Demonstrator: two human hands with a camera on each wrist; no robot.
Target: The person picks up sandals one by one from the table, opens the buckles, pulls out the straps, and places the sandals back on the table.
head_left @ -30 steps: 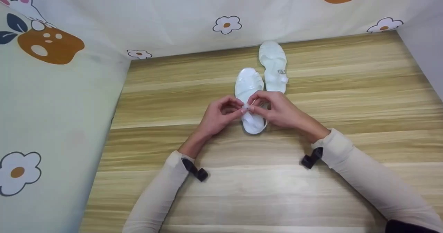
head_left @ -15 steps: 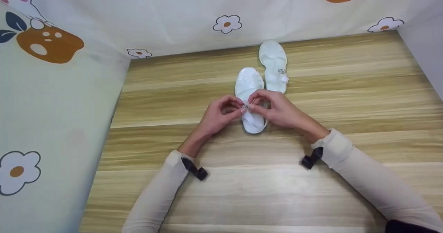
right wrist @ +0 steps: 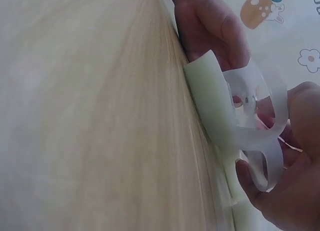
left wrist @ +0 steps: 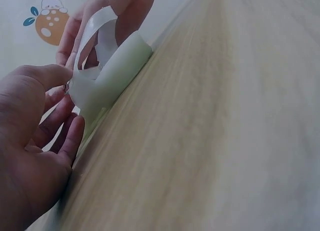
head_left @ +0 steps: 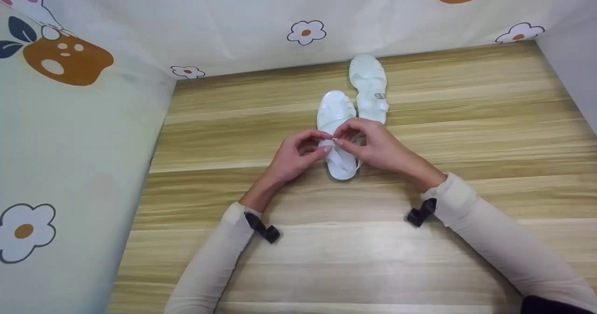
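A white sandal lies on the wood-grain surface with its toe pointing away, and both hands meet over its ankle strap. The left hand pinches the strap between thumb and fingers. From the other side, the right hand pinches the strap at a small metallic buckle, which the fingertips mostly hide. In the left wrist view the strap loops up above the heel. The right wrist view shows the sandal's pale heel resting on the surface between the hands.
A second white sandal lies beyond and to the right, close to the first, near the patterned back wall. The wood-grain surface stretches toward the person. A black wrist camera sits on the left sleeve.
More of the white strap shows between the left fingertips now. The right fingertips have shifted slightly up at the buckle. Both sandals stay in place.
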